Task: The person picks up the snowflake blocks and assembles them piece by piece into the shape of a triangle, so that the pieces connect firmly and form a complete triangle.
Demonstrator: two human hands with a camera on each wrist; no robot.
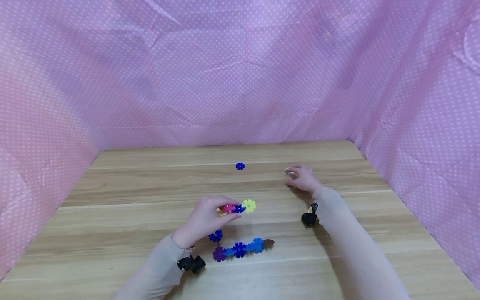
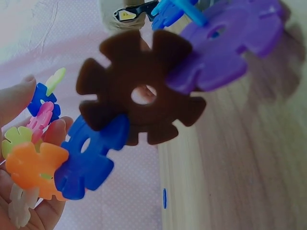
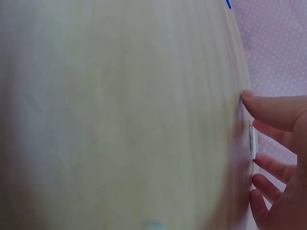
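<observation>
My left hand grips a chain of interlocking snowflake discs above the middle of the table. Pink, blue and yellow-green discs show past its fingers. In the left wrist view the chain continues through an orange disc, a blue disc, a brown disc and a purple disc. At the right rear, the fingertips of my right hand touch a white snowflake disc lying flat on the table. In the right wrist view its thumb is apart from the white disc.
A single blue snowflake disc lies near the back of the wooden table. Blue, purple and brown discs of the chain extend in front of the left hand. A pink dotted curtain encloses the back and sides.
</observation>
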